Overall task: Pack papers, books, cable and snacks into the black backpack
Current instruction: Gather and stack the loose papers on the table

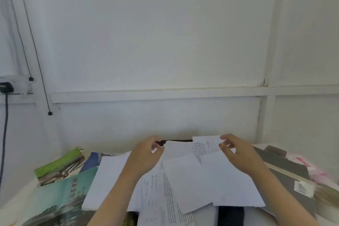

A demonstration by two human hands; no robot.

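Observation:
Several white papers, some printed, lie in a loose overlapping pile on the table in front of me. My left hand hovers over the pile's far left part, fingers curled near a thin black edge behind the papers, perhaps the backpack. My right hand pinches the far corner of a printed sheet. Books with green and teal covers lie at the left. A black patch shows under the papers at the near edge.
A dark grey book or folder lies at the right, with a pink packet beyond it. A white wall stands close behind the table. A wall socket with a black plug and hanging cables are at the left.

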